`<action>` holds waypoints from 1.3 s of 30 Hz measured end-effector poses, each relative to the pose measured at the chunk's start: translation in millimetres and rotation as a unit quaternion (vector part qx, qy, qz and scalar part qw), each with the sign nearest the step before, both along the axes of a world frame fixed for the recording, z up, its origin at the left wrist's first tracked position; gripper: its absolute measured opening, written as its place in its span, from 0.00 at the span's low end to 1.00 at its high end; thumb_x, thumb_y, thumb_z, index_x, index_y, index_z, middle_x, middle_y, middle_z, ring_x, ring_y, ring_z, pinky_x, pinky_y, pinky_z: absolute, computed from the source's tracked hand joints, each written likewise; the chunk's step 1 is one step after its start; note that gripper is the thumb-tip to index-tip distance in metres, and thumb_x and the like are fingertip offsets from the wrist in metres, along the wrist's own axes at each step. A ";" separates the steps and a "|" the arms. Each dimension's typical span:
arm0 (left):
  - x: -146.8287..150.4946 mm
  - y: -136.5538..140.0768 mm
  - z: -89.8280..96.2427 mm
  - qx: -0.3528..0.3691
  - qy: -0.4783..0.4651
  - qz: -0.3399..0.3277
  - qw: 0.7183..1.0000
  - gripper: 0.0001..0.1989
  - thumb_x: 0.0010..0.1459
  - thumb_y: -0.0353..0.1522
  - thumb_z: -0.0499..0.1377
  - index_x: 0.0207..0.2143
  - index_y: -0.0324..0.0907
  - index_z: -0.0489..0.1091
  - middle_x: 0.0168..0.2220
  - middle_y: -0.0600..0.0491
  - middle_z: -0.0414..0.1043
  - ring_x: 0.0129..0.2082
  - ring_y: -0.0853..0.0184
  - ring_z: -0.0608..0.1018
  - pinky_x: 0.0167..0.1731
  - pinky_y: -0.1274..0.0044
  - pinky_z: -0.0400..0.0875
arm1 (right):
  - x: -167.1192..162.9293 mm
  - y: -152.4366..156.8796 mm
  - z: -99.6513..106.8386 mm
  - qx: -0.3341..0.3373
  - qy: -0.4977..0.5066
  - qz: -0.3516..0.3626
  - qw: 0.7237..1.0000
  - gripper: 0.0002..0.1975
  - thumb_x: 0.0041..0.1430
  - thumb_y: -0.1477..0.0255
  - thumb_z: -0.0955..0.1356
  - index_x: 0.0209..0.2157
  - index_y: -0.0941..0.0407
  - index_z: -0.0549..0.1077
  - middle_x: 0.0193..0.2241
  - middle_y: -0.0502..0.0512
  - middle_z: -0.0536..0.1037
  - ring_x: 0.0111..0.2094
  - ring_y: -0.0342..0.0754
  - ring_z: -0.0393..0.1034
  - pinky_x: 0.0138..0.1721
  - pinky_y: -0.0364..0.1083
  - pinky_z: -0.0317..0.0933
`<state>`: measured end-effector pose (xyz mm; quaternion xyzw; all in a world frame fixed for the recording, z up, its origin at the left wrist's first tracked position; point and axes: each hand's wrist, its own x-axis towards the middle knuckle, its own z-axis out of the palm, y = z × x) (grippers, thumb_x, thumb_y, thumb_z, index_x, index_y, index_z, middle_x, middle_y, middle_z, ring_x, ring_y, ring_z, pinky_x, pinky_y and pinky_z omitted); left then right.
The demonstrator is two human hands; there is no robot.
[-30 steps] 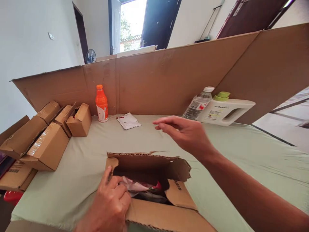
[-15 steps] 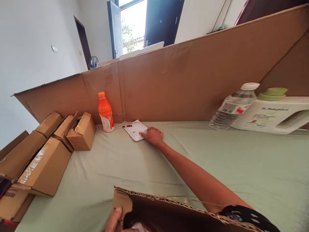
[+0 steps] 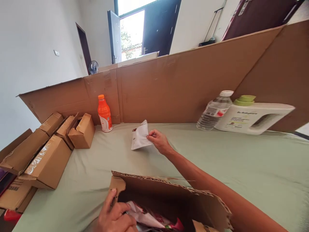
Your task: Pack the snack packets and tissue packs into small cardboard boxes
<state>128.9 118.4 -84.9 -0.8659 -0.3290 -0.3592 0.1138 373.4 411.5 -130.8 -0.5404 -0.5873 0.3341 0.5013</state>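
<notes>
Box (image 3: 169, 193) part-filled, 1 packet (image 3: 140, 137) outside it.
The left hand (image 3: 118, 219) lies curled at the box's left end, though whether it grips cannot be told; crumpled wrapping (image 3: 152, 217) is already inside. Beyond, the right hand (image 3: 158, 140) pinches the white packet, tilted up at the counter (image 3: 108, 158). Farther back, 2 bottles, orange (image 3: 105, 116) and clear (image 3: 213, 111), and a jug (image 3: 251, 117) are also outside the box, near the cardboard (image 3: 169, 90).

Cloth (image 3: 187, 138) lies open from the right hand (image 3: 158, 141) to the clear bottle (image 3: 213, 112), the panel (image 3: 169, 90) blocking beyond, the carton's flap (image 3: 169, 190) nearer.
</notes>
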 end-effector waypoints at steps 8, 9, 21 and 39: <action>5.6 -17.0 44.3 -0.170 0.009 -0.014 0.985 0.17 0.42 0.24 0.57 0.38 0.42 0.72 0.36 0.49 0.80 0.48 0.57 0.80 0.70 0.53 0.55 | 58.9 -144.9 126.3 0.158 0.084 -0.036 0.983 0.18 0.48 0.55 0.76 0.31 0.50 0.69 0.31 0.49 0.78 0.32 0.48 0.71 0.34 0.49 0.65; 5.9 -18.7 50.6 -0.185 0.019 -0.014 0.982 0.18 0.41 0.24 0.56 0.38 0.42 0.73 0.37 0.48 0.80 0.49 0.55 0.79 0.69 0.52 0.56 | 60.0 -165.8 143.2 0.188 0.093 -0.060 0.976 0.15 0.51 0.57 0.76 0.31 0.48 0.70 0.34 0.50 0.79 0.36 0.50 0.73 0.38 0.52 0.66; 3.0 -17.6 50.5 -0.163 0.044 -0.008 0.986 0.14 0.41 0.24 0.57 0.34 0.40 0.74 0.35 0.47 0.80 0.48 0.53 0.80 0.67 0.53 0.62 | 48.5 -261.8 132.9 0.238 -0.039 0.094 0.966 0.07 0.67 0.60 0.69 0.34 0.44 0.75 0.35 0.49 0.85 0.31 0.52 0.81 0.28 0.49 0.74; 4.1 -23.9 48.6 -0.163 0.050 0.023 0.985 0.15 0.43 0.22 0.56 0.35 0.39 0.74 0.42 0.44 0.79 0.59 0.48 0.75 0.67 0.50 0.59 | 32.3 -249.9 111.3 0.145 -0.404 0.252 0.867 0.11 0.62 0.79 0.60 0.33 0.51 0.71 0.31 0.51 0.83 0.29 0.49 0.77 0.31 0.45 0.64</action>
